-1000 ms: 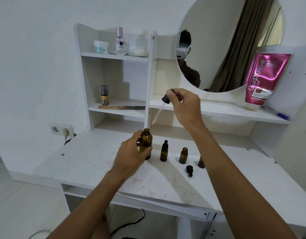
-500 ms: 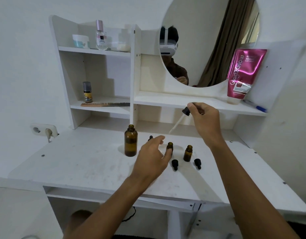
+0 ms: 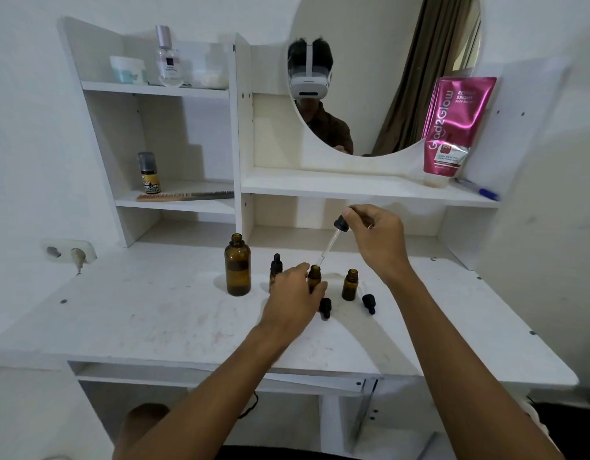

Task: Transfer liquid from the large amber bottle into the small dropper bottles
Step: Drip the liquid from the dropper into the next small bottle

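The large amber bottle stands uncapped on the white desk, left of centre. My left hand grips a small open amber bottle just right of it. My right hand pinches the black bulb of a glass dropper, whose tip slants down to that small bottle's mouth. A capped small bottle stands partly hidden behind my left hand. Another open small bottle stands to the right. Two black dropper caps lie on the desk in front.
A white shelf unit rises behind the desk with jars, a spray bottle and a comb. A round mirror and a pink tube stand on the right shelf beside a blue pen. A wall socket sits at left.
My left hand let go of the large bottle, moved right and took hold of a small open bottle. My right hand brought the dropper down until its tip reached that bottle's mouth.
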